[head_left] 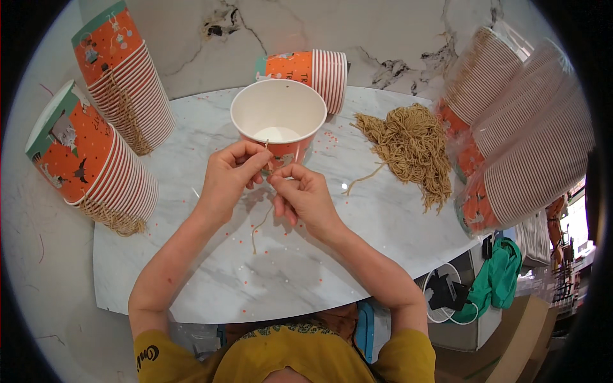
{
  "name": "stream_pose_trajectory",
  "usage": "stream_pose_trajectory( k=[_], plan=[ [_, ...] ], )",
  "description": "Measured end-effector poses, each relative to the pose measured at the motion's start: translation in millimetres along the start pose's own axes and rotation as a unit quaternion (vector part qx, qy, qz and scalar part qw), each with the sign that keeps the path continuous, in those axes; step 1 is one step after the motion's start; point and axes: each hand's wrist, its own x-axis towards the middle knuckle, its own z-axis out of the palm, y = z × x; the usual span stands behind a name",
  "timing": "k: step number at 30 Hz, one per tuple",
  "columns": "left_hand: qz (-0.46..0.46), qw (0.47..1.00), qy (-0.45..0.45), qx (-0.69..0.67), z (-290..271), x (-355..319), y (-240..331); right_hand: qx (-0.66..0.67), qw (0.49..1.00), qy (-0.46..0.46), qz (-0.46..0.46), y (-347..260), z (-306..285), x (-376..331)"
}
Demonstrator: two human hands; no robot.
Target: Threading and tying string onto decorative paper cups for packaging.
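Left hand (231, 177) pinches string (266, 144) by the bucket's (278, 106) near rim! Right hand (308, 199) curls in front of the bucket, its exact grip hidden; yarn (415, 150) heaps right.

– Left of left grip (227, 172)?
– Two bucket stacks (124, 175).
– Right of right grip (306, 198)?
– String heap (412, 150) on counter (217, 274), then bagged stacks (536, 172).
– Just beyond both?
– Single bucket (278, 115); lying stack (306, 70) behind.

1 green cloth (506, 271) | black object (444, 291) beside white cable (458, 323) | cardboard box (518, 332) lower right
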Motion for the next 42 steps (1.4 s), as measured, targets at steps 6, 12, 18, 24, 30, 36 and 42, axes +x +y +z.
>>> stream_pose_trajectory(
  k=[6,12,18,24,30,36,42],
  plan=[
    [0.028,0.999,0.021,0.024,2,-3,-1,-0.004,1.0,-0.003,0.011,-1,6,-2],
    [0.085,0.993,0.036,0.074,4,-3,-4,0.008,1.0,-0.012,0.004,4,10,-2],
    [0.087,0.993,0.035,0.077,1,-3,-4,0.003,1.0,-0.012,0.001,3,13,-4],
    [0.093,0.993,0.031,0.069,1,-4,-4,0.034,0.999,-0.017,0.014,-1,14,-7],
    [0.076,0.994,0.023,0.069,2,-5,0,0.009,1.0,-0.011,-0.017,7,14,-4],
    [0.076,0.993,0.033,0.081,4,-7,1,-0.013,1.0,-0.012,-0.013,7,14,-6],
    [0.124,0.983,0.044,0.128,2,-7,-4,-0.031,0.999,-0.023,-0.003,9,17,-8]
  ],
)
